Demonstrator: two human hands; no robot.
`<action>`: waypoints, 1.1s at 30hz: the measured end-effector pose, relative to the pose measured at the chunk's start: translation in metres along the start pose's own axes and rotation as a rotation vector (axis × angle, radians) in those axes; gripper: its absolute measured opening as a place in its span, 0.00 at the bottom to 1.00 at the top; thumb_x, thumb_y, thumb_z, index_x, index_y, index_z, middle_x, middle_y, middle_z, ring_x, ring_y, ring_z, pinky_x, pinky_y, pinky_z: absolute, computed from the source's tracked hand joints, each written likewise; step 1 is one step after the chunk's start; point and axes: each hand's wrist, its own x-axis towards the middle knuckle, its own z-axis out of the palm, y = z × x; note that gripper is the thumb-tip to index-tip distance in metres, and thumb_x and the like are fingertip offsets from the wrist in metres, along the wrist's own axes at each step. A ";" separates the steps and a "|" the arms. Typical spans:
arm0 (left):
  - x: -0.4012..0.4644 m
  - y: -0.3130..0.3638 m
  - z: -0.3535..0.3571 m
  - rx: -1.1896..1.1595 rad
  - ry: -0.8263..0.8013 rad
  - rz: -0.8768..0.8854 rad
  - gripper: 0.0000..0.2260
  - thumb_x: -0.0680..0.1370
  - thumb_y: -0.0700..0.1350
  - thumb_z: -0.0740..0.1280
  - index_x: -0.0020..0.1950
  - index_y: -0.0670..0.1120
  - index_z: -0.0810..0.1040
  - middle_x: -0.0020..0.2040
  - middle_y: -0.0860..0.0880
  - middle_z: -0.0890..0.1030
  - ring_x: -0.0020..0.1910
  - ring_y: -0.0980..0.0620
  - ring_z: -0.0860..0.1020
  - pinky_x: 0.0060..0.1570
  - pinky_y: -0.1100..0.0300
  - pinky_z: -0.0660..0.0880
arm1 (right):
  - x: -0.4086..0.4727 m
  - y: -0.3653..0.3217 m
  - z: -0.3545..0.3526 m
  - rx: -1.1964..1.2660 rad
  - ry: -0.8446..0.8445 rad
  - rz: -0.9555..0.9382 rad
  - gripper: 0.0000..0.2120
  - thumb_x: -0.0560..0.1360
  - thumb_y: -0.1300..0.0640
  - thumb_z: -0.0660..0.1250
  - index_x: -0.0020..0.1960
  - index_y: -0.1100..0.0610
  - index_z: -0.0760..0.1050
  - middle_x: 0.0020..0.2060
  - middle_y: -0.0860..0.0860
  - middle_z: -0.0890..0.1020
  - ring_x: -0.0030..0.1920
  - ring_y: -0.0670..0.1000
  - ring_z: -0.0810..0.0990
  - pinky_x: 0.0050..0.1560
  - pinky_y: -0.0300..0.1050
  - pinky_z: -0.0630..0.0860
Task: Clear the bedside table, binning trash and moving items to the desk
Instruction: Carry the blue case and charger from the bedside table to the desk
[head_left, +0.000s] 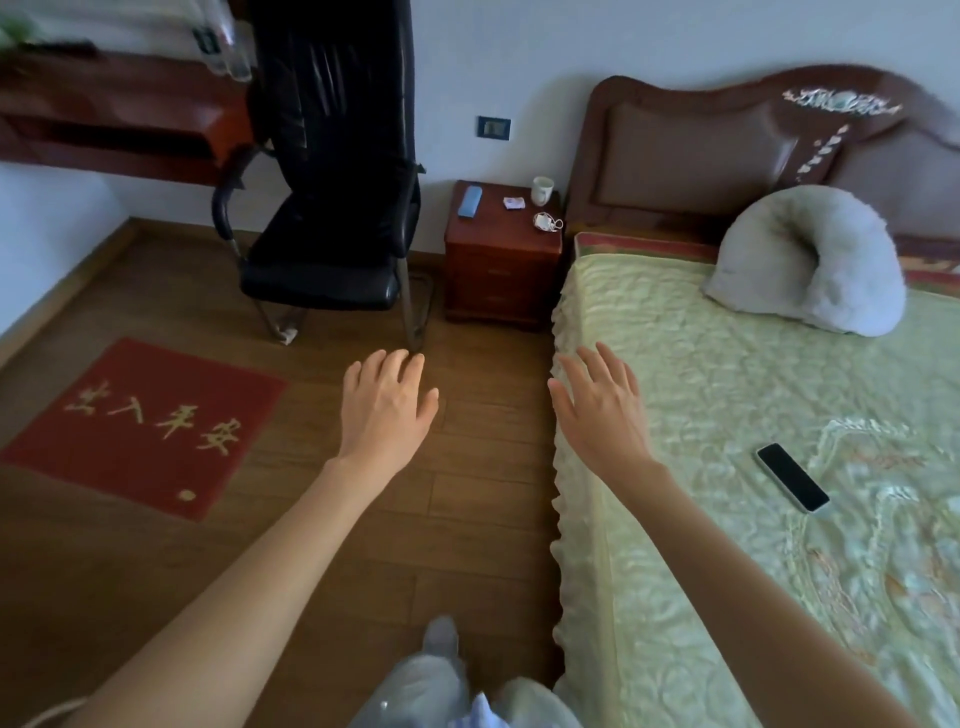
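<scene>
A small red-brown bedside table (501, 262) stands between the black chair and the bed's headboard. On its top lie a blue flat case (470, 201), a small crumpled wrapper (513, 203), a white mug (542, 190) and a white charger with coiled cable (546, 222). The dark wooden desk (156, 117) is at the far left, behind the chair. My left hand (387, 405) and my right hand (602, 405) are stretched out in front of me, fingers straight and spread, holding nothing, well short of the bedside table.
A black office chair (332, 197) stands left of the bedside table. The bed (753, 467) with a green cover fills the right; on it lie a phone (792, 477) and a grey pillow (810, 260). A red floor mat (140, 426) lies at left.
</scene>
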 end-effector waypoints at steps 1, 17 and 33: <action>0.017 -0.005 0.004 0.007 -0.006 0.010 0.20 0.78 0.53 0.60 0.67 0.44 0.72 0.64 0.43 0.75 0.65 0.44 0.72 0.64 0.45 0.68 | 0.014 0.000 0.004 -0.007 0.009 0.004 0.27 0.80 0.45 0.44 0.69 0.56 0.69 0.69 0.56 0.71 0.74 0.57 0.61 0.72 0.56 0.60; 0.294 0.008 0.087 -0.022 -0.036 0.034 0.20 0.78 0.52 0.63 0.66 0.43 0.72 0.64 0.42 0.76 0.64 0.44 0.73 0.63 0.46 0.70 | 0.270 0.084 0.064 0.053 -0.010 0.061 0.18 0.80 0.51 0.57 0.65 0.59 0.73 0.66 0.57 0.74 0.71 0.58 0.65 0.68 0.55 0.63; 0.522 0.003 0.173 -0.045 -0.107 -0.015 0.19 0.76 0.50 0.65 0.64 0.42 0.74 0.62 0.42 0.77 0.61 0.43 0.75 0.59 0.47 0.72 | 0.525 0.146 0.130 0.081 -0.137 0.034 0.20 0.80 0.49 0.57 0.68 0.57 0.71 0.68 0.55 0.72 0.72 0.56 0.64 0.70 0.55 0.62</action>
